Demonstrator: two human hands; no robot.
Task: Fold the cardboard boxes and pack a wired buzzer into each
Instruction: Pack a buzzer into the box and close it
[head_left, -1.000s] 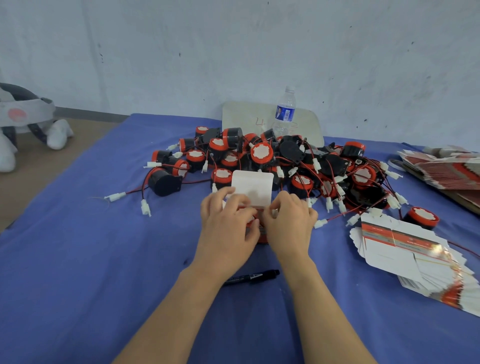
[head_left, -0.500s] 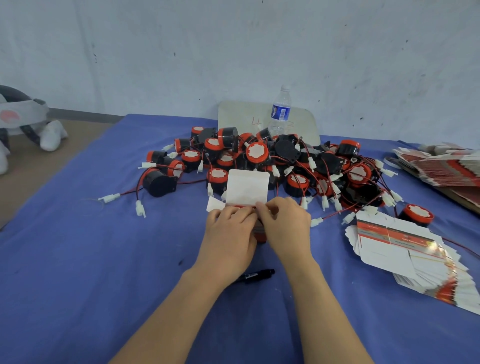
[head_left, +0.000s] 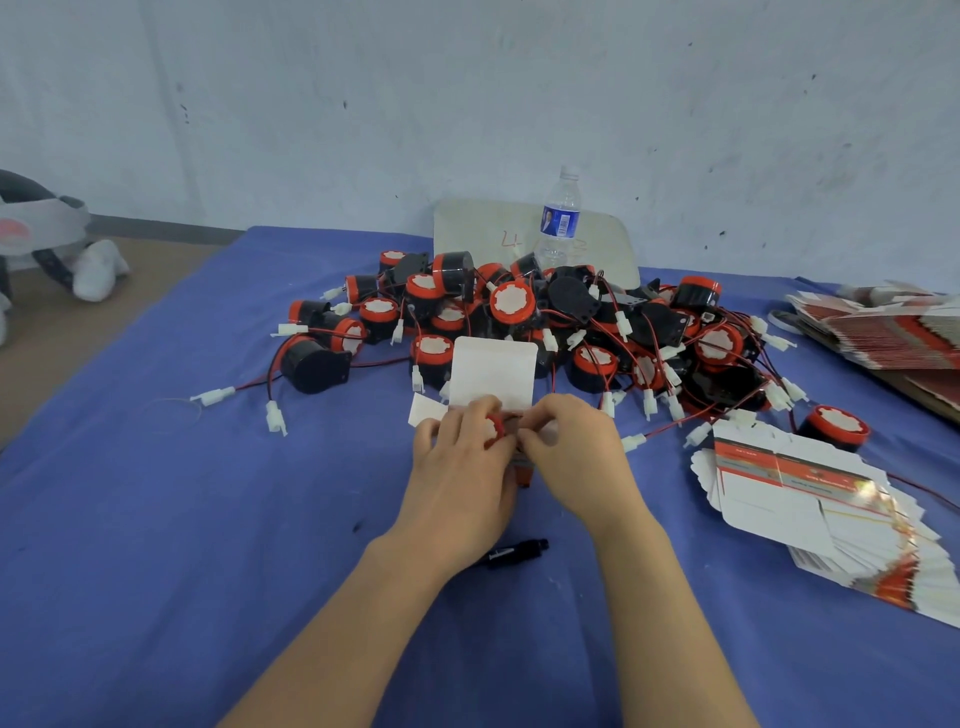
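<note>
- The left hand (head_left: 462, 467) curls its fingers round a red-rimmed buzzer (head_left: 494, 430) inside the open cardboard box (head_left: 493, 371) on the blue cloth (head_left: 208, 519).
- The right hand (head_left: 574, 457) curls fingertips at the box's mouth; its grip is hidden.

We see only the raised flap of the box (head_left: 493, 374); its body is hidden behind the left hand (head_left: 462, 467) and right hand (head_left: 576, 457). Of the buzzer (head_left: 493, 428), just a red rim shows between the left fingers, and what the right fingertips pinch we cannot tell. The marker (head_left: 517, 553) slips under the left wrist; the far-right flat cartons (head_left: 883, 332) run off the right edge, print unreadable.
</note>
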